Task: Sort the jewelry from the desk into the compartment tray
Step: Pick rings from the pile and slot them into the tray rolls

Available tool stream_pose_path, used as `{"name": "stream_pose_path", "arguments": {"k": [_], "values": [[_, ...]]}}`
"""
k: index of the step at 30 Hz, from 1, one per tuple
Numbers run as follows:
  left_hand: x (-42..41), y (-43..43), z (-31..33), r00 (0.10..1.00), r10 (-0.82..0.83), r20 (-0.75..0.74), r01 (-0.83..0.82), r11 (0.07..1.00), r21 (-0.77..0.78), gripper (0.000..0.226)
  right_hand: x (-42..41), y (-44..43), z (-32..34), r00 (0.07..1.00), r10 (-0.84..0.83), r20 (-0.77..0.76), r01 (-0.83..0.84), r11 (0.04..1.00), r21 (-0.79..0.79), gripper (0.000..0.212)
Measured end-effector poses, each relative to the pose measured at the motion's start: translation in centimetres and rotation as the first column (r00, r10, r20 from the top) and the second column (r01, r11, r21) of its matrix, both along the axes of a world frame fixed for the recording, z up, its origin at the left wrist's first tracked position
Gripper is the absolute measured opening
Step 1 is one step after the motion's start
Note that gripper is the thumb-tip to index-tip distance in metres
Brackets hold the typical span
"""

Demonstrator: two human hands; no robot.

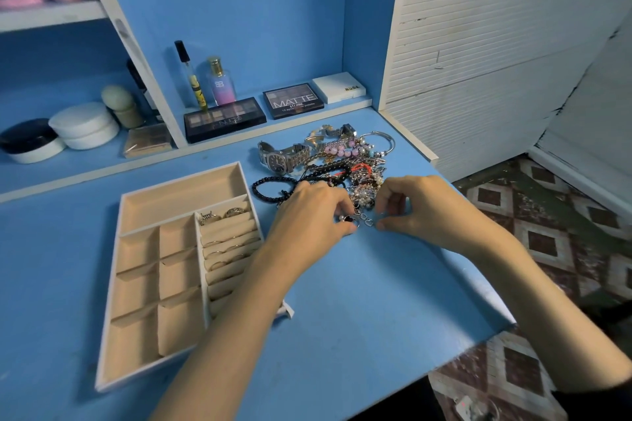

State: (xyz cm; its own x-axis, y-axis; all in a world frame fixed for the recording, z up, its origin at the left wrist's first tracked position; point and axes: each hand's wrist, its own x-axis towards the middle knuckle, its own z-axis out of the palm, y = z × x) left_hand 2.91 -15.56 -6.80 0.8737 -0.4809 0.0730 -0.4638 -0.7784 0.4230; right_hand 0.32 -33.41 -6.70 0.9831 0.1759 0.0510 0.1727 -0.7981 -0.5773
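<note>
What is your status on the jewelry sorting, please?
Left hand pinches a dark-stoned ring; right hand pinches a chain beside it. Tray holds only rings. Jewelry pile tangled, chain may snag.

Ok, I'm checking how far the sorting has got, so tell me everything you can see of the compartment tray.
The compartment tray is a shallow white-rimmed rectangle lined in beige, velvety-looking fabric, lying flat on the blue desk left of the jewelry pile. It has one long back compartment, six small ones, all bare, and a right-hand column of ring rolls holding several rings. The left forearm crosses over its near right corner.
</note>
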Motion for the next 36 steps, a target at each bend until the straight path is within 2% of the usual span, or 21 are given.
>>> {"name": "stream_pose_path", "arguments": {"k": [5,10,16,20,29,33,36], "values": [[-0.2,-0.2,0.2,1.000,-0.015,0.017,0.015,0.999,-0.030,0.018,-0.3,0.0,0.0,1.000,0.012,0.025,-0.013,0.999,0.039,0.016],[-0.8,0.1,-0.1,0.996,-0.037,0.084,0.044,0.995,-0.089,0.010,-0.5,0.0,0.1,0.996,-0.054,0.074,0.043,0.989,0.142,0.014],[-1.5,1.8,0.5,0.999,0.036,-0.012,-0.037,0.965,-0.260,0.007,-0.4,0.7,-0.5,0.981,-0.161,0.108,0.126,0.954,0.272,0.014],[-2.6,4.4,1.3,0.995,0.092,-0.034,-0.098,0.946,-0.308,0.004,-0.4,2.3,-0.6,0.977,-0.177,0.117,0.118,0.911,0.396,0.011],[-5.1,10.8,2.6,0.957,0.282,-0.064,-0.284,0.873,-0.398,0.009,-0.8,9.5,-0.8,0.996,-0.024,0.080,-0.026,0.820,0.572,0.007],[-6.0,12.1,2.3,0.952,0.300,-0.065,-0.300,0.864,-0.403,0.015,-0.7,12.2,-1.2,0.998,-0.013,0.069,-0.035,0.754,0.656,0.010],[-6.6,12.3,1.8,0.957,0.284,-0.056,-0.282,0.874,-0.395,0.013,-0.9,13.1,-1.5,0.997,-0.024,0.069,-0.028,0.744,0.667,0.005]]}}
